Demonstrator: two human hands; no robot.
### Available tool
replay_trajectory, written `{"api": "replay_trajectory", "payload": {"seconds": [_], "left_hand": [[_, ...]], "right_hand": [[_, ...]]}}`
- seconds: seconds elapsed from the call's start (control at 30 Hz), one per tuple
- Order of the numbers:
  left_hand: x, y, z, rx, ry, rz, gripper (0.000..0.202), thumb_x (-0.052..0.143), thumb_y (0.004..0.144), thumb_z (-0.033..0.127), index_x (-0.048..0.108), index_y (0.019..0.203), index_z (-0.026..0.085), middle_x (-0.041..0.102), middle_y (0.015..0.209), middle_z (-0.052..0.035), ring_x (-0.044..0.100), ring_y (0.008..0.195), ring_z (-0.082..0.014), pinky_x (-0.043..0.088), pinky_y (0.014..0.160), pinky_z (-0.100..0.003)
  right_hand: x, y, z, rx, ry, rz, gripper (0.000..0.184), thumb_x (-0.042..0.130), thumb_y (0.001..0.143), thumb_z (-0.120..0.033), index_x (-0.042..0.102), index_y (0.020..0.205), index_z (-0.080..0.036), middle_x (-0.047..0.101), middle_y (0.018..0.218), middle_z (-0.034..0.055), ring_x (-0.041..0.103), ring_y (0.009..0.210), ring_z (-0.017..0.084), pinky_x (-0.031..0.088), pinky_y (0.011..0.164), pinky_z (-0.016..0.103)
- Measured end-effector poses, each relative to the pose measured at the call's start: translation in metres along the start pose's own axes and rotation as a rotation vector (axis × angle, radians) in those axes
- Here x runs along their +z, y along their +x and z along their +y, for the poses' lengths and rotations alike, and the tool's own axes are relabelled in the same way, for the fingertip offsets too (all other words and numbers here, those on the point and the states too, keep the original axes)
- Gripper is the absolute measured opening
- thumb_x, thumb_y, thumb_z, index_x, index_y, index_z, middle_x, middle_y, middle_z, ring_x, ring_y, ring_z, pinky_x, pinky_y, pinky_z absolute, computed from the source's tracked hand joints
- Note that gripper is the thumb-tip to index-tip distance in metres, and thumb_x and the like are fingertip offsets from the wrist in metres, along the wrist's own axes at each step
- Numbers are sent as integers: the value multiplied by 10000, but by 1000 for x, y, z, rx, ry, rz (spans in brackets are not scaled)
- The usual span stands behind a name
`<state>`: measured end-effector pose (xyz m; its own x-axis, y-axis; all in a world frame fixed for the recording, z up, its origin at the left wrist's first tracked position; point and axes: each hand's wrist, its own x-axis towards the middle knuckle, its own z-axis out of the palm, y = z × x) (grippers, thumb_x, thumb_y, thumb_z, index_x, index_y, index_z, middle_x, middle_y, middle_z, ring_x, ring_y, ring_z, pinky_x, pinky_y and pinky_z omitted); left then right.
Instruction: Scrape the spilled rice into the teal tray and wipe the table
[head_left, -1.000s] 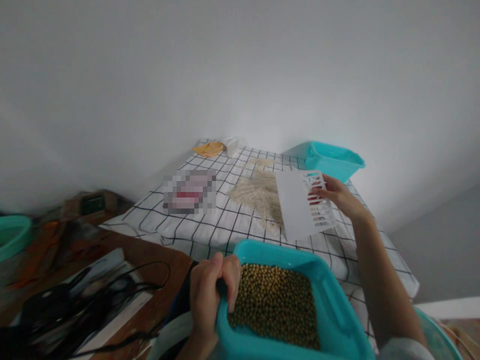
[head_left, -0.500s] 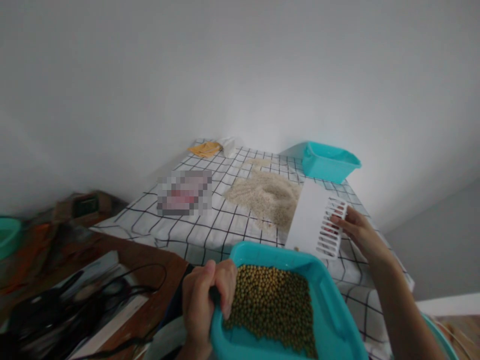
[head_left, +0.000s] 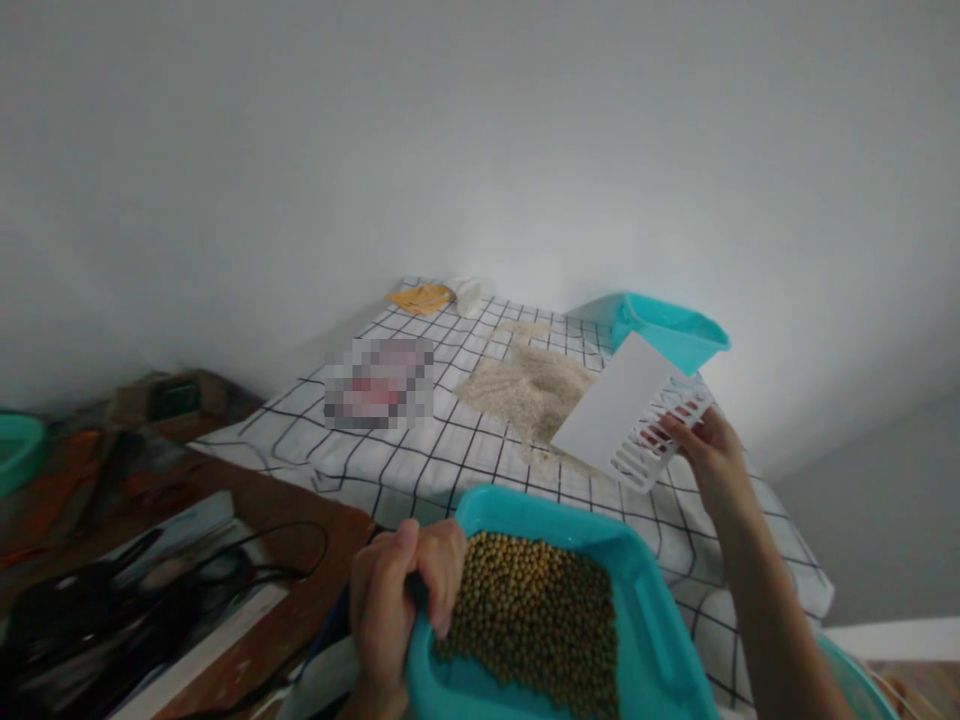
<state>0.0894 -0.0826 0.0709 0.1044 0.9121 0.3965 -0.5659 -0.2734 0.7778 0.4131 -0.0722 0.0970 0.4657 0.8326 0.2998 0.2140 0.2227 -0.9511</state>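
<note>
My left hand (head_left: 412, 600) is closed around the left rim of a turquoise plastic tub (head_left: 660, 610). Small round greenish-yellow beans (head_left: 532, 620) cover much of the tub's floor, mostly on its left side. My right hand (head_left: 701, 445) grips a flat white plastic sheet (head_left: 619, 405) by its slotted end, fingers showing through the slots. The sheet is tilted above the table, its far corner overlapping the view of a second turquoise tub (head_left: 667, 325). A spread heap of pale beige grains (head_left: 525, 385) lies on the cloth behind and left of the sheet.
A black-and-white checked cloth (head_left: 420, 440) covers the table against the wall. Orange cloth (head_left: 421, 298) and a white item (head_left: 466, 297) lie at its back; a blurred-out flat item (head_left: 379, 385) is at left. Cables and dark gear (head_left: 120, 600) crowd the lower left.
My right hand has turned the white sheet clockwise and raised it, so it tilts more. The bean tub and my left hand have shifted slightly left in view.
</note>
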Motion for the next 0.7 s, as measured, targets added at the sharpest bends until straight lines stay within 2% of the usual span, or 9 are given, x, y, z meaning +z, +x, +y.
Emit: {"api": "replay_trajectory", "payload": {"seconds": [0.13, 0.37, 0.53, 0.7], "left_hand": [[-7, 4, 4, 9, -8, 7, 652, 329, 994, 298, 480, 366, 210, 426, 275, -4, 371, 329, -114, 320, 472, -326], [-23, 2, 0, -31, -33, -3, 621, 347, 989, 300, 549, 408, 220, 478, 310, 1, 425, 340, -115, 389, 531, -331], [-19, 5, 2, 2, -20, -16, 630, 366, 983, 310, 512, 376, 222, 453, 277, 1, 393, 303, -109, 334, 472, -335], [-16, 6, 4, 3, -19, -20, 628, 380, 973, 318, 496, 365, 214, 445, 275, -1, 394, 309, -103, 326, 471, -340]], "right_hand": [[6, -1, 3, 6, -2, -4, 256, 784, 746, -363, 649, 934, -255, 737, 859, 24, 704, 729, 230, 589, 687, 373], [12, -4, -1, -18, -26, -31, 281, 781, 750, -370, 653, 974, -259, 747, 919, 33, 704, 763, 236, 590, 745, 403], [14, -8, -3, -27, -50, -103, 220, 749, 789, -382, 647, 941, -261, 752, 926, 53, 710, 787, 266, 579, 724, 414], [15, -9, -1, -23, -36, -102, 193, 755, 788, -360, 656, 927, -269, 748, 897, 40, 702, 776, 253, 568, 719, 393]]}}
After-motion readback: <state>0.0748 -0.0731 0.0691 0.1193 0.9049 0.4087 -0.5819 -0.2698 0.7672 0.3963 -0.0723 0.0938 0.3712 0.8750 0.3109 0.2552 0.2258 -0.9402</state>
